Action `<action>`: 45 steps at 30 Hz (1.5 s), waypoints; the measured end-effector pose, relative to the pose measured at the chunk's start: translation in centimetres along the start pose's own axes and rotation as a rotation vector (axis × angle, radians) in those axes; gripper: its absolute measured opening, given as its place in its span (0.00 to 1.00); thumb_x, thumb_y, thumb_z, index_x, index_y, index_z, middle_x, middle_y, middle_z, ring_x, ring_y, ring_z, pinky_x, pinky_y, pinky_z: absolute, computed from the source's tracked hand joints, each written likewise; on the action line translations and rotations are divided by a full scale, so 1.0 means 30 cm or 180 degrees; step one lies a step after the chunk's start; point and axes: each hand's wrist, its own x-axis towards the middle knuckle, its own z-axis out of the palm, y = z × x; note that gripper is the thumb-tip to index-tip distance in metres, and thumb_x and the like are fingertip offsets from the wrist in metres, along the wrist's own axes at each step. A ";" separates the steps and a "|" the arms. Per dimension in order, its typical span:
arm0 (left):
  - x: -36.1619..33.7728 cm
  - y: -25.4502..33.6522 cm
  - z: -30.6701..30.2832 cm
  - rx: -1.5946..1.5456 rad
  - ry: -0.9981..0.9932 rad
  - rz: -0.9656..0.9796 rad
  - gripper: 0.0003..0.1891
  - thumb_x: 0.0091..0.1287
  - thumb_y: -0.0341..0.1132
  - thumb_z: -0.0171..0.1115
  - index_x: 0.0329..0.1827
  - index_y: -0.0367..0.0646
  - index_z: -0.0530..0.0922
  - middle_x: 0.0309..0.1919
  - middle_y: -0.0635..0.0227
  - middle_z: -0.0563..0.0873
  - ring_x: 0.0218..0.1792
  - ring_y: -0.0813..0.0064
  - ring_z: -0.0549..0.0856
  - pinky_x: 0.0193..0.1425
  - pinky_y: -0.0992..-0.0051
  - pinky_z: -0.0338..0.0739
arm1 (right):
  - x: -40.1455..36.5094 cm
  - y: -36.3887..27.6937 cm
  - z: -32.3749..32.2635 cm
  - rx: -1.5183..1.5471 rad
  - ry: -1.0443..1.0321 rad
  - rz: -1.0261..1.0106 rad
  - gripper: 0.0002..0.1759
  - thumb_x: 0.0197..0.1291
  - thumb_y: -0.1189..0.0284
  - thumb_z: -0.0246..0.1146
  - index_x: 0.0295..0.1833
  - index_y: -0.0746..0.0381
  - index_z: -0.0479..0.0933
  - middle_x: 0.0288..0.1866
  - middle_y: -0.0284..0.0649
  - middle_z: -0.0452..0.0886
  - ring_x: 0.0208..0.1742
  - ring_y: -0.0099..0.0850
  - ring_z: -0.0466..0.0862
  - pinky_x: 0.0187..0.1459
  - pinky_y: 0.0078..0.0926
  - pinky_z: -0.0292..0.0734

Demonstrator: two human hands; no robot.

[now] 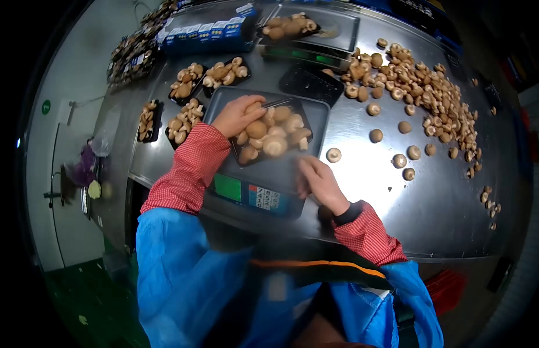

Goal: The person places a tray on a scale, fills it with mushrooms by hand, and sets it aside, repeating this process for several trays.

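Note:
A black tray of brown mushrooms sits on the grey platform of a scale, which has a green display and a keypad. At the tray's upper left corner is my left hand, its fingers and thumb closed about a mushroom. My right hand hovers by the scale's right edge, near the tray's lower right corner. Its fingers are loosely bent and a little blurred, with nothing visible in them.
Filled mushroom trays stand left of the scale. A second scale bears another tray behind a dark empty tray. Loose mushrooms are heaped on the steel table at right. A blue box stands at the back.

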 end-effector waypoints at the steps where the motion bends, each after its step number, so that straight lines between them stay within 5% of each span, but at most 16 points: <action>1: -0.012 -0.026 -0.001 0.0125 0.0091 0.0085 0.19 0.69 0.45 0.62 0.58 0.45 0.80 0.54 0.57 0.85 0.54 0.55 0.84 0.60 0.64 0.76 | 0.006 0.007 -0.001 -0.0084 0.0018 -0.0085 0.19 0.77 0.61 0.50 0.59 0.65 0.72 0.28 0.33 0.76 0.23 0.21 0.79 0.24 0.17 0.78; 5: -0.039 -0.086 0.044 -0.0092 0.0767 0.0399 0.19 0.68 0.43 0.62 0.58 0.46 0.79 0.50 0.57 0.85 0.52 0.56 0.83 0.60 0.66 0.75 | 0.020 0.024 -0.032 -0.0182 0.0100 -0.0324 0.16 0.77 0.65 0.50 0.58 0.65 0.74 0.31 0.34 0.76 0.24 0.21 0.79 0.25 0.17 0.77; 9: -0.050 -0.117 0.048 -0.1735 0.1379 -0.0441 0.20 0.77 0.46 0.50 0.60 0.41 0.77 0.42 0.68 0.86 0.48 0.77 0.81 0.54 0.75 0.75 | 0.021 0.016 -0.071 -0.0165 0.0344 -0.0621 0.15 0.77 0.67 0.51 0.55 0.65 0.76 0.27 0.32 0.75 0.23 0.19 0.77 0.24 0.16 0.74; 13: -0.107 -0.131 0.000 -0.3094 0.1842 -0.1028 0.26 0.81 0.54 0.39 0.62 0.40 0.73 0.45 0.65 0.84 0.46 0.76 0.83 0.53 0.76 0.79 | 0.013 0.000 -0.112 -0.0183 0.0839 -0.0814 0.11 0.73 0.68 0.57 0.50 0.64 0.79 0.26 0.29 0.74 0.23 0.16 0.73 0.24 0.17 0.71; 20: -0.224 -0.130 -0.058 -0.2801 0.1976 -0.1060 0.25 0.81 0.53 0.40 0.63 0.41 0.72 0.46 0.65 0.84 0.46 0.77 0.84 0.52 0.77 0.80 | 0.092 -0.051 -0.120 -0.1552 0.1230 -0.1268 0.13 0.67 0.69 0.63 0.51 0.66 0.80 0.27 0.36 0.79 0.26 0.23 0.78 0.31 0.23 0.73; 23: -0.242 -0.109 -0.077 -0.2476 0.1935 -0.1051 0.24 0.80 0.53 0.41 0.63 0.42 0.73 0.45 0.65 0.85 0.46 0.78 0.84 0.50 0.78 0.80 | 0.139 -0.104 -0.075 -0.2325 0.1357 -0.1240 0.20 0.65 0.59 0.65 0.53 0.63 0.77 0.26 0.42 0.82 0.27 0.36 0.84 0.32 0.31 0.76; 29: -0.205 -0.111 0.003 -0.1930 0.1981 -0.0574 0.20 0.81 0.48 0.45 0.60 0.43 0.76 0.43 0.67 0.85 0.45 0.80 0.82 0.51 0.79 0.76 | 0.235 -0.108 -0.012 -0.3335 0.1592 -0.1187 0.27 0.62 0.50 0.64 0.53 0.62 0.72 0.23 0.44 0.82 0.28 0.46 0.85 0.35 0.40 0.78; 33: -0.172 -0.076 0.112 -0.2013 0.1913 -0.0665 0.16 0.80 0.41 0.50 0.60 0.41 0.76 0.43 0.69 0.84 0.44 0.83 0.80 0.51 0.80 0.75 | 0.257 -0.074 -0.074 -0.2409 0.1088 -0.0981 0.21 0.62 0.60 0.64 0.51 0.65 0.71 0.26 0.44 0.81 0.27 0.40 0.83 0.33 0.36 0.78; 34: -0.176 -0.070 0.124 -0.1864 0.1881 -0.0661 0.15 0.79 0.40 0.51 0.61 0.41 0.75 0.44 0.70 0.84 0.45 0.83 0.80 0.52 0.81 0.74 | 0.260 -0.064 -0.101 -0.1823 0.0737 -0.1228 0.17 0.63 0.68 0.64 0.52 0.65 0.72 0.29 0.38 0.80 0.26 0.29 0.81 0.31 0.27 0.76; 37: -0.181 -0.067 0.122 -0.1951 0.1862 -0.0577 0.16 0.79 0.40 0.51 0.61 0.41 0.75 0.44 0.70 0.83 0.46 0.83 0.79 0.52 0.81 0.74 | 0.184 -0.180 -0.136 -0.0461 0.0127 -0.0605 0.15 0.64 0.73 0.63 0.53 0.65 0.72 0.31 0.32 0.79 0.27 0.20 0.78 0.30 0.18 0.73; 41: -0.184 -0.017 0.122 -0.1795 0.2088 -0.0467 0.16 0.78 0.38 0.52 0.62 0.40 0.74 0.46 0.69 0.83 0.47 0.81 0.80 0.54 0.79 0.74 | 0.239 -0.238 -0.083 0.0047 -0.0176 -0.1022 0.15 0.65 0.74 0.62 0.55 0.64 0.72 0.35 0.31 0.78 0.32 0.16 0.76 0.30 0.15 0.72; 42: -0.182 -0.001 0.127 -0.1833 0.2117 -0.0484 0.16 0.77 0.37 0.53 0.62 0.40 0.74 0.47 0.69 0.83 0.48 0.80 0.80 0.55 0.78 0.74 | 0.278 -0.221 -0.066 -0.0174 -0.0270 -0.1035 0.15 0.65 0.74 0.62 0.55 0.65 0.72 0.37 0.31 0.78 0.34 0.18 0.77 0.32 0.17 0.72; 45: -0.178 0.004 0.154 -0.1778 0.2028 -0.0591 0.17 0.71 0.36 0.59 0.60 0.38 0.76 0.48 0.60 0.85 0.51 0.71 0.83 0.57 0.72 0.76 | 0.326 -0.174 0.005 -0.2740 0.0789 -0.2624 0.12 0.61 0.71 0.64 0.49 0.62 0.78 0.37 0.39 0.79 0.36 0.37 0.81 0.39 0.33 0.76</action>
